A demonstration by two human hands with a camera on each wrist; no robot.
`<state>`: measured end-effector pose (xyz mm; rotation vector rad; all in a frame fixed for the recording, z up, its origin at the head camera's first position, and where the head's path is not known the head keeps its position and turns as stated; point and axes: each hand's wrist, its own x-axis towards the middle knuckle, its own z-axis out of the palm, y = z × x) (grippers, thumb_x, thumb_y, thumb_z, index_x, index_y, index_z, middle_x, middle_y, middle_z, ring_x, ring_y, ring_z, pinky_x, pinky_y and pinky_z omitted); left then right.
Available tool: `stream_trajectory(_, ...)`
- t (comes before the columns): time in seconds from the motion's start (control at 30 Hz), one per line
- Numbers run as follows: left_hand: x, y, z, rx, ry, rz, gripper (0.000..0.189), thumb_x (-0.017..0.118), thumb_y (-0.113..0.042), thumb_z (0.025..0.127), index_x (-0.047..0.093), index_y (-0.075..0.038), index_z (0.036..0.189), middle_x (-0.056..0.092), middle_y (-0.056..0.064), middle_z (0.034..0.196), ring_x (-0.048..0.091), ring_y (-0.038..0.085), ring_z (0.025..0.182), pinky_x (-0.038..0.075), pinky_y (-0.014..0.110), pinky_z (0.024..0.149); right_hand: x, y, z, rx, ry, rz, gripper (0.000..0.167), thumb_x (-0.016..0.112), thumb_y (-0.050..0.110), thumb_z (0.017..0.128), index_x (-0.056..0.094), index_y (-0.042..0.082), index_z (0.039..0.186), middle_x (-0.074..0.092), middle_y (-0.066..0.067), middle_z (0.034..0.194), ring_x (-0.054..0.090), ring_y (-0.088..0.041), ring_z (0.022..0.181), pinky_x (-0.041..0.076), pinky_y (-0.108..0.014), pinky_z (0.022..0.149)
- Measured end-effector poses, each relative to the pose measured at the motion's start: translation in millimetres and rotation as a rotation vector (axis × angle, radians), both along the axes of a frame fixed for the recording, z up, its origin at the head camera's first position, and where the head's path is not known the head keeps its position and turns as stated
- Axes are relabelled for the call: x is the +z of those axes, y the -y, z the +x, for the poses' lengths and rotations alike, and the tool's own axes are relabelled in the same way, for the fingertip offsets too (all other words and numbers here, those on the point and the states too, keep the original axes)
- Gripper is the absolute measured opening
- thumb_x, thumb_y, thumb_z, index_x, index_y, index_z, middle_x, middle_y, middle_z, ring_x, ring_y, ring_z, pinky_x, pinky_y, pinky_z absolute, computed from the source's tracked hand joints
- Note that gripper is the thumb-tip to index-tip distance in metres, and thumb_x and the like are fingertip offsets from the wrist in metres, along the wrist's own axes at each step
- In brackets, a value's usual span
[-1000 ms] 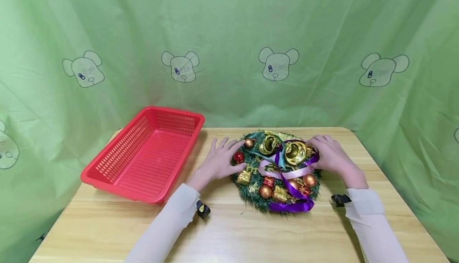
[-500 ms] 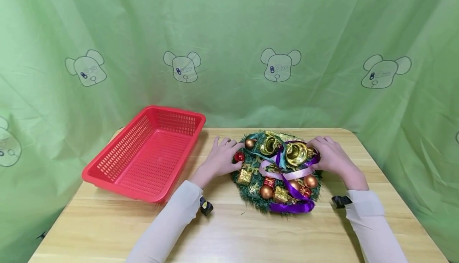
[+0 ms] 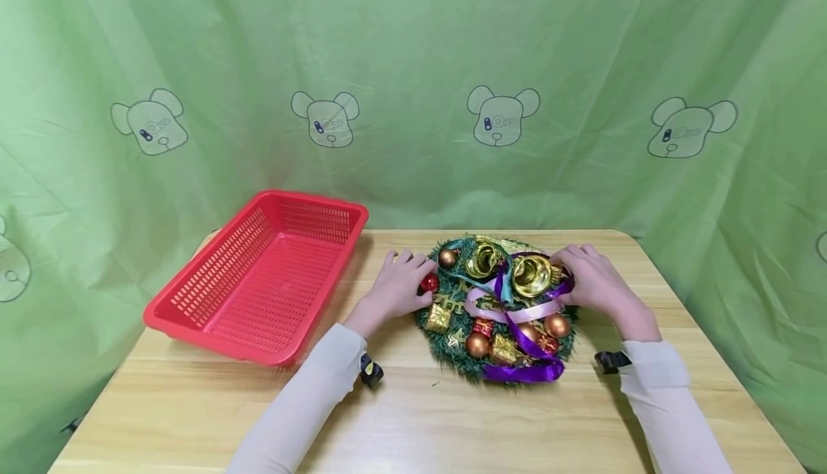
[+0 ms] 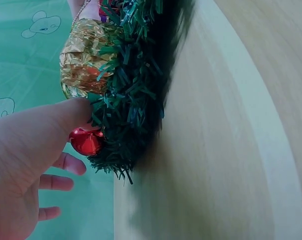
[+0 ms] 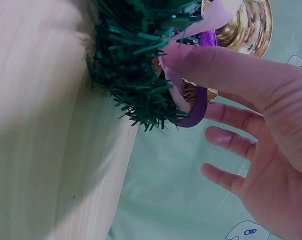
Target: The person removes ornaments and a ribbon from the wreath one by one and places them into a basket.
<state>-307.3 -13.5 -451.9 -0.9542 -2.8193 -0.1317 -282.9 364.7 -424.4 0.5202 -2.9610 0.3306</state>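
A green Christmas wreath (image 3: pixel 444 350) lies on the table, trimmed with gold bells (image 3: pixel 532 277), copper baubles, small gift boxes and star shapes. A purple ribbon (image 3: pixel 525 373) and a pink one (image 3: pixel 541 310) loop over it. My left hand (image 3: pixel 399 286) grips its left edge around the red bauble (image 4: pixel 86 142); the thumb presses beside a gold gift box (image 4: pixel 88 56), and the other fingers hang loose. At the right edge my right hand (image 3: pixel 591 281) pinches the wreath, thumb against the pink ribbon (image 5: pixel 177 87) and index finger partly hidden behind the decorations.
A red plastic basket (image 3: pixel 316 316) with slotted walls stands left of the wreath, nothing in it. The wooden table (image 3: pixel 413 424) ends at the back against a green curtain (image 3: pixel 413 43) printed with bear heads. Black straps hang at both wrists.
My left hand's spread fingers have drawn together and closed in on the wreath's left edge. The right hand and the wreath have stayed about where they were.
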Motion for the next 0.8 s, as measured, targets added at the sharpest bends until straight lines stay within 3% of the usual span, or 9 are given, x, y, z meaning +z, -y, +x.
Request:
stream_trajectory(0.43, -2.4, -1.0, 0.8, -0.004, -0.040, 0.016, 0.045, 0.069, -0.043, 0.089, 0.059, -0.021, 0.127, 0.063, -0.003, 0.128, 0.052, 0.021, 0.117, 0.037, 0.049, 0.109, -2.1, 0.1, 0.3, -0.007, 0.002, -0.009, 0.075, 0.095, 0.017, 0.060, 0.062, 0.001, 0.126, 0.062, -0.022, 0.127, 0.051, -0.041, 0.113, 0.039, -0.067, 0.099)
stream_trajectory(0.8, 2.5, 0.7, -0.2, 0.003, -0.018, 0.055, 0.042, 0.069, -0.041, 0.088, 0.059, -0.020, 0.124, 0.063, -0.002, 0.126, 0.052, 0.020, 0.115, 0.037, 0.051, 0.110, -1.1, 0.4, 1.0, -0.017, 0.023, -0.022, 0.075, 0.095, 0.015, 0.060, 0.062, 0.000, 0.126, 0.062, -0.023, 0.128, 0.050, -0.040, 0.113, 0.040, -0.067, 0.098)
